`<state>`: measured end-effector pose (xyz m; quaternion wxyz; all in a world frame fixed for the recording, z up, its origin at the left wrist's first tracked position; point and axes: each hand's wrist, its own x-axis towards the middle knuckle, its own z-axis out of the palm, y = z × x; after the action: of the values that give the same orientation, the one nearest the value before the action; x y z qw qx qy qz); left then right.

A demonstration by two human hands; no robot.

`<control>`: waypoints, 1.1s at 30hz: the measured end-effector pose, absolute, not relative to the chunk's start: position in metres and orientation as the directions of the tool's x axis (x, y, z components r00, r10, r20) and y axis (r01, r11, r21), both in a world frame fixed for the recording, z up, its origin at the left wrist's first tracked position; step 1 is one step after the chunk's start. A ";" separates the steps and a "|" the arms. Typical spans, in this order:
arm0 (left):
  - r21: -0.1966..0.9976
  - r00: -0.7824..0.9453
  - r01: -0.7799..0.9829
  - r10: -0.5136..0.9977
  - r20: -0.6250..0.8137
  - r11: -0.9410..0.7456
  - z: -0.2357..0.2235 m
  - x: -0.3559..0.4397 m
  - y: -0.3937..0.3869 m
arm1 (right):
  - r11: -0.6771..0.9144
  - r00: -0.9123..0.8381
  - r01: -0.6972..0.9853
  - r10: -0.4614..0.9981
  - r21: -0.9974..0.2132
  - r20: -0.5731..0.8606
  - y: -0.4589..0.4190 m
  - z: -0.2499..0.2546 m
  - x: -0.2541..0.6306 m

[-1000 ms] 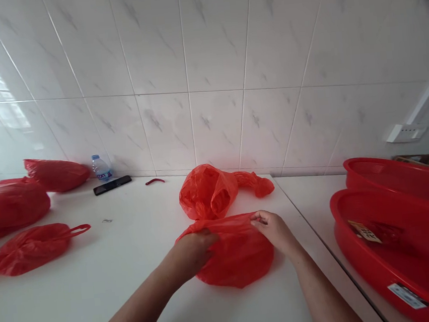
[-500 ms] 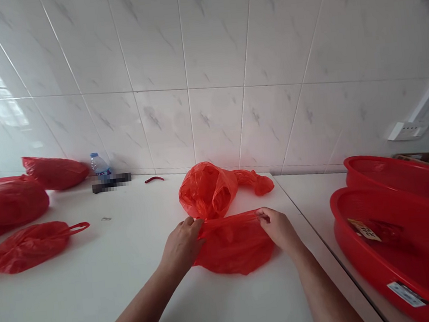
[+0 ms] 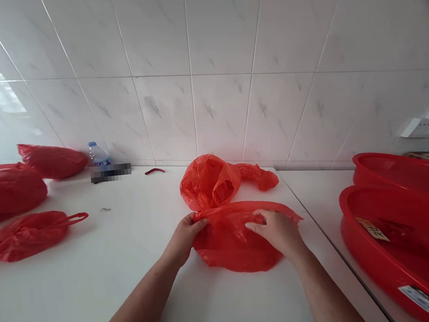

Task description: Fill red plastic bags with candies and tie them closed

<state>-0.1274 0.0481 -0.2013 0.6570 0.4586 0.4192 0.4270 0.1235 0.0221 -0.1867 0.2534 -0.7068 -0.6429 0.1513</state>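
The left hand [image 3: 184, 239] pinches the upper left corner of a red plastic bag [image 3: 233, 253] on the white table [image 3: 124, 250] — the right hand [image 3: 278, 230], thumb and fingers parted, is over its right part.

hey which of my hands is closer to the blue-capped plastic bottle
Left. Your left hand, at the left edge of the front red plastic bag, is nearer you than the bottle and to its right; your right hand, over that bag's right part, is farther right.
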 end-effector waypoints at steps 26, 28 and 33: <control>0.899 0.316 -0.339 0.934 -0.168 0.277 -0.204 -0.130 0.041 | -0.037 -0.216 -0.126 0.976 -0.991 -0.009 0.002 -0.167 0.134; 0.899 0.351 -0.317 0.918 -0.186 0.303 -0.204 -0.132 0.041 | 0.112 -0.163 0.039 0.981 -0.993 0.105 -0.024 -0.141 0.132; 0.893 0.430 -0.302 0.884 -0.185 0.333 -0.202 -0.133 0.044 | 0.096 0.201 0.574 0.946 -0.813 0.254 -0.063 -0.088 0.181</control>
<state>-0.1325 0.0442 -0.2024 0.7370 0.4144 0.3513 0.4021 0.1812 -0.0631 -0.0877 0.4397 -0.6381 -0.5956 0.2115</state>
